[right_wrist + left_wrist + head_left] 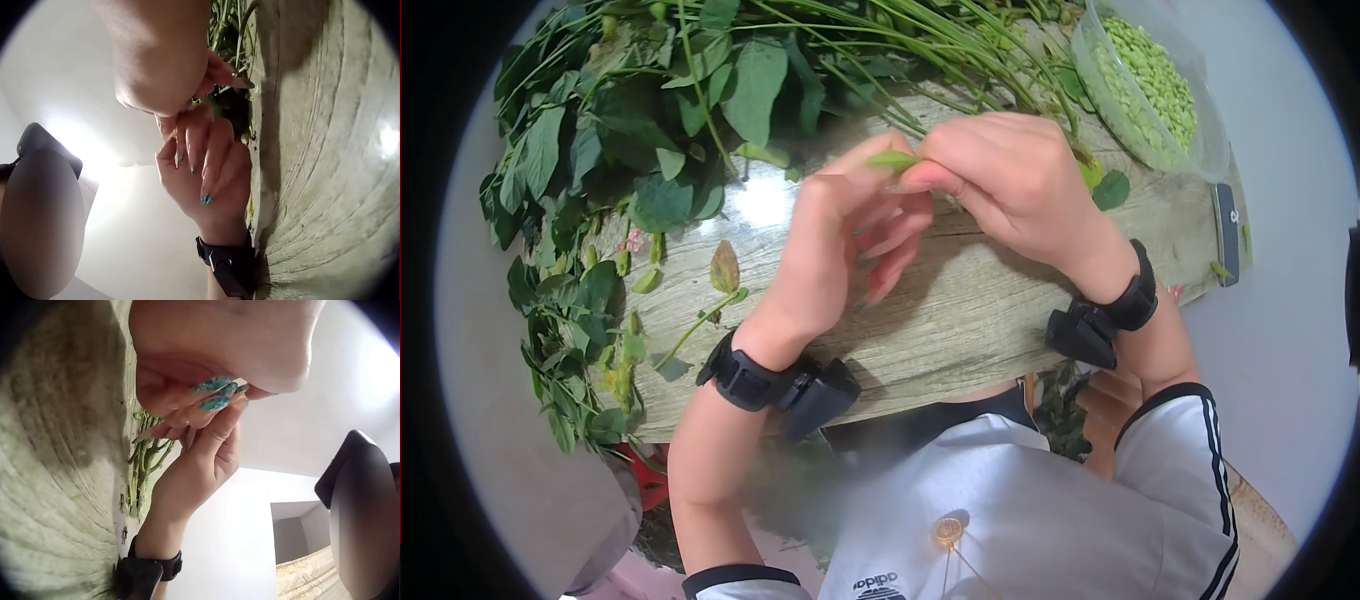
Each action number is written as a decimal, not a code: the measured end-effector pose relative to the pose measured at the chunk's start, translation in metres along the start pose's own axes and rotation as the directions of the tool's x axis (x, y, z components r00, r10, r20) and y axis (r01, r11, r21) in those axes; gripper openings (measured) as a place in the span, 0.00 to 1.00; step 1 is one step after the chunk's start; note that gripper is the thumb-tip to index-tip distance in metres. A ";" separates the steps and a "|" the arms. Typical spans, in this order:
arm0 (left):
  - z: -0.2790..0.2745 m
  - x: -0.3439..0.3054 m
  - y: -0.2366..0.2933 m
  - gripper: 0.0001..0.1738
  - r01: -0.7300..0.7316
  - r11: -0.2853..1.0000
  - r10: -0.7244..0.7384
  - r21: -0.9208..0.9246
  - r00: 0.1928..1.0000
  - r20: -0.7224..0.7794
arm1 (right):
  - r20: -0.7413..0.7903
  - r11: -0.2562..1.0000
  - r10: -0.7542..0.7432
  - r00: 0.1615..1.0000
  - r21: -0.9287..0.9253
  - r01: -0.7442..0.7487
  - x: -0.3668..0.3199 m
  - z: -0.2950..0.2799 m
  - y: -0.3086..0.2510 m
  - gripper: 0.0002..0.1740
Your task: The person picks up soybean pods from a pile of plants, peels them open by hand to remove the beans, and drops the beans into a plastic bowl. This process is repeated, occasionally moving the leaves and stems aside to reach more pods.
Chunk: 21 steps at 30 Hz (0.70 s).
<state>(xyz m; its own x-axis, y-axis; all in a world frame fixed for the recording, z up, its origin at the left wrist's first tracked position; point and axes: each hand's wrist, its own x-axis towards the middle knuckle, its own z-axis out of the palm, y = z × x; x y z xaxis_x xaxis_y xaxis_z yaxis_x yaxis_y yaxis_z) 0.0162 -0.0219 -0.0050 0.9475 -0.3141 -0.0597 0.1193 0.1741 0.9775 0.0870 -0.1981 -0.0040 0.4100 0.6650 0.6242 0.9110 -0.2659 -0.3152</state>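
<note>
A green soybean pod (892,160) is stretched between both hands above the wooden table. My left hand (825,235) pinches its left part between thumb and index finger, the other fingers loosely curled below. My right hand (1020,180) grips the pod's right end with thumb and fingertips. In the left wrist view, the left hand (219,350) fills the top and the right hand (194,465) meets it fingertip to fingertip; the pod is hidden there. The right wrist view has the right hand (165,59) at the top and the left hand (215,172) below it.
A clear plastic tub (1090,60) of shelled green beans (1152,80) stands at the far right. Leafy soybean plants (630,110) cover the table's back and left. Loose pods (647,281) and a leaf on a stem (724,268) lie left. A phone (1227,235) lies at the right edge.
</note>
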 end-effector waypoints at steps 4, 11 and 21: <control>0.011 -0.002 -0.001 0.27 0.165 0.961 -0.218 -0.220 0.944 -0.247 | -0.001 0.999 -0.016 1.000 0.050 0.016 -0.004 0.003 0.008 0.07; 0.011 0.001 0.006 0.22 0.207 0.947 -0.254 -0.244 0.951 -0.177 | 0.056 0.998 -0.010 0.998 -0.053 0.013 -0.006 0.001 0.010 0.03; 0.008 0.002 -0.002 0.20 0.236 0.918 -0.307 -0.319 0.932 -0.193 | 0.035 0.998 0.058 0.998 -0.024 -0.057 -0.008 0.011 0.002 0.03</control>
<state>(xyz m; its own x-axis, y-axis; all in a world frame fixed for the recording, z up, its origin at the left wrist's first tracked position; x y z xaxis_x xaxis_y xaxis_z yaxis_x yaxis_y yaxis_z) 0.0155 -0.0306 -0.0052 0.9037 -0.1663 -0.3944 0.4278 0.3838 0.8183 0.0849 -0.1968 -0.0175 0.4601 0.6728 0.5794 0.8870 -0.3196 -0.3332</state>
